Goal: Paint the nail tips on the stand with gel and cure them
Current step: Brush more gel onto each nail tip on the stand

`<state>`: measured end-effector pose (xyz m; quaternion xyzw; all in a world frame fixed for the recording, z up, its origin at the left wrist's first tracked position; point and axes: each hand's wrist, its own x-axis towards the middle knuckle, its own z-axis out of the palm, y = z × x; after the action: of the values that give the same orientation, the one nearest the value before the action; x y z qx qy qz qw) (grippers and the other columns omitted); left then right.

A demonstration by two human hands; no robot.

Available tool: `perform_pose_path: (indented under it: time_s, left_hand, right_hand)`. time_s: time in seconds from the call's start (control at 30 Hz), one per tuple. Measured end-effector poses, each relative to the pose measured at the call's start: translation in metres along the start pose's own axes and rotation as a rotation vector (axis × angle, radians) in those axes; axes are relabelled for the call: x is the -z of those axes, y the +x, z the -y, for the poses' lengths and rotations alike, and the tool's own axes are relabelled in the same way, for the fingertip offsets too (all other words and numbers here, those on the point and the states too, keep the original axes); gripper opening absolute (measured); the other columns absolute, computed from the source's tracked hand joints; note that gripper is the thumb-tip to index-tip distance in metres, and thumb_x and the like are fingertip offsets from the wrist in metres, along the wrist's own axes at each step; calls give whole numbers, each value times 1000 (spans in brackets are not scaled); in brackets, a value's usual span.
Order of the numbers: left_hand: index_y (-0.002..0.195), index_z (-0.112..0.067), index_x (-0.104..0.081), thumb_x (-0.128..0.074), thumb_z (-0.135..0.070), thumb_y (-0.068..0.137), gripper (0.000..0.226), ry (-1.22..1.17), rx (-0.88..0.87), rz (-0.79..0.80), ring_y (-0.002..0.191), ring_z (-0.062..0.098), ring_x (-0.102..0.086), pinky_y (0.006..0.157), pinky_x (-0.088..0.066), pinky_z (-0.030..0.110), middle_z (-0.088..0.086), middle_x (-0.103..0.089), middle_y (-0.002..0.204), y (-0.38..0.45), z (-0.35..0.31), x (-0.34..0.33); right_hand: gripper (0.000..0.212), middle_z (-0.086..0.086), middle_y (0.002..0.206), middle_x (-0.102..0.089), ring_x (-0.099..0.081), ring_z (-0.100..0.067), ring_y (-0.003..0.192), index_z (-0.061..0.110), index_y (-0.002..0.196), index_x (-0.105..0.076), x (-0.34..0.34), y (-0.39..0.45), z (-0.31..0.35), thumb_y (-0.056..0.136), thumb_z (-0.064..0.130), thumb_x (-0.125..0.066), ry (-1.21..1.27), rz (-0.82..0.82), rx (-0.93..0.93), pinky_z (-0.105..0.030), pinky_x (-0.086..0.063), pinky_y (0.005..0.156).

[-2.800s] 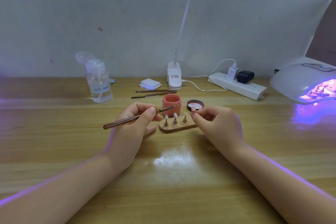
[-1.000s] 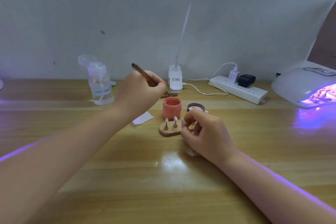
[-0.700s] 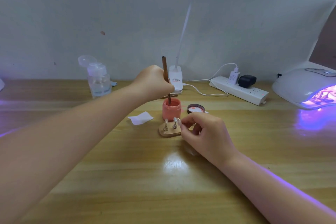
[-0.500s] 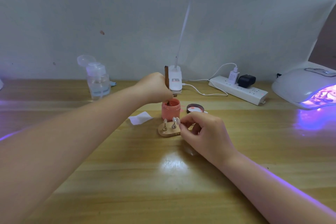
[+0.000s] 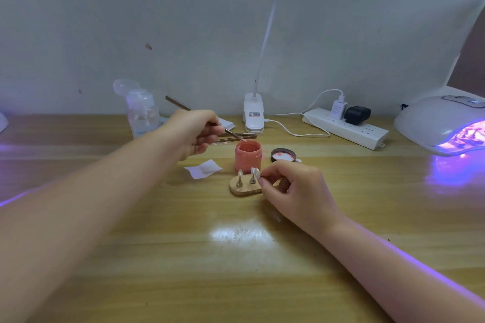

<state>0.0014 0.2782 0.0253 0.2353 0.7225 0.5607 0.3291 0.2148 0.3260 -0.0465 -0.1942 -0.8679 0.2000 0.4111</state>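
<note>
Scene: wooden table [image 5: 262, 257] under a desk lamp [image 5: 254, 118], a person working with both bare hands.
Left hand: the left hand [image 5: 195, 134] pinched a thin brush [image 5: 183, 107], fingers closed on its shaft, bristle end at the mouth of the open coral gel jar [image 5: 248, 156].
Right hand: the right hand [image 5: 291, 191] gripped the right end of the wooden stand [image 5: 242, 187], fingertips curled round a peg there.
Stand: it sat just at 6 o'clock of the jar, two clear nail tips [image 5: 255, 172] showing upright on metal pegs; neither looked painted.
Lid: the jar lid [image 5: 283, 155] lay at 3 o'clock of the jar.
Curing lamp: the UV lamp [image 5: 441, 123] glowed violet at 2 o'clock, well apart from the stand.
Handling: the tips appeared feather-light, thin, glossy and easily knocked off; judged best held by the peg or the wooden base, never the wet face.
</note>
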Motion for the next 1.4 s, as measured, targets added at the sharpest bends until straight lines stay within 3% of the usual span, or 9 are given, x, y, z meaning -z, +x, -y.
perform_pose_path:
  time_s: [0.33,0.57,0.7,0.8,0.87,0.93,1.03,1.23,1.4]
  left_hand:
    - [76,-20,-62,-55,-23,95,20,-72,41,-7,40,1,-53,44,-38,16,-11,-66,53,-1,23,15]
    - [88,-13,-73,-65,-16,90,9,-384,-254,89,58,6,-63,53,-51,16,-1,-74,72,-35,33,16]
    - [87,-22,-80,-69,-7,87,19,-216,-561,151,75,12,-72,66,-54,16,5,-77,83,-71,53,9]
    - [92,-41,-77,-69,-16,83,28,-63,-751,187,90,16,-74,75,-58,22,-7,-77,91,-94,65,4]
    - [95,-40,-77,-67,-26,82,21,5,-790,156,92,26,-73,79,-60,35,-11,-77,93,-100,72,1]
    - [97,-33,-77,-63,-25,85,20,65,-830,110,90,21,-73,75,-59,28,-13,-76,92,-102,77,-1]
    - [100,-29,-73,-61,-25,86,19,158,-916,76,95,-2,-68,79,-48,8,-18,-75,91,-105,81,-4]
    - [103,-28,-71,-56,-33,88,22,204,-954,68,99,-8,-65,83,-43,4,-19,-74,94,-105,83,-4]
    - [106,-29,-70,-53,-37,88,26,194,-924,103,99,3,-68,85,-48,13,-18,-74,95,-103,84,-6]
  right_hand:
    - [11,22,64,-59,-53,-10,52,18,77,-72,-1,1,-3,78,7,-75,40,-29,-20,-13,-39,54]
    - [13,20,62,-62,-54,-4,52,18,76,-74,1,1,-1,77,5,-75,112,-62,-86,-9,-38,54]
    - [20,16,57,-62,-52,0,49,25,71,-71,4,0,-1,79,7,-75,214,-94,-206,-8,-38,55]
    - [23,22,52,-59,-55,-2,50,28,70,-69,5,1,0,80,8,-75,238,-90,-232,-9,-39,55]
    - [23,23,51,-59,-56,-2,50,28,71,-68,5,0,1,80,8,-75,236,-85,-228,-9,-39,55]
    - [22,23,51,-59,-56,-3,50,28,72,-69,6,0,2,80,9,-76,234,-90,-225,-10,-40,55]
    - [19,21,52,-59,-57,-8,51,26,73,-71,7,0,1,81,10,-76,244,-95,-235,-16,-43,55]
    - [10,9,57,-64,-61,-22,53,21,78,-74,9,0,2,80,11,-77,237,-99,-231,-35,-50,61]
    - [7,10,57,-62,-60,-24,53,18,81,-75,8,-1,3,80,11,-77,182,-107,-199,-39,-51,60]
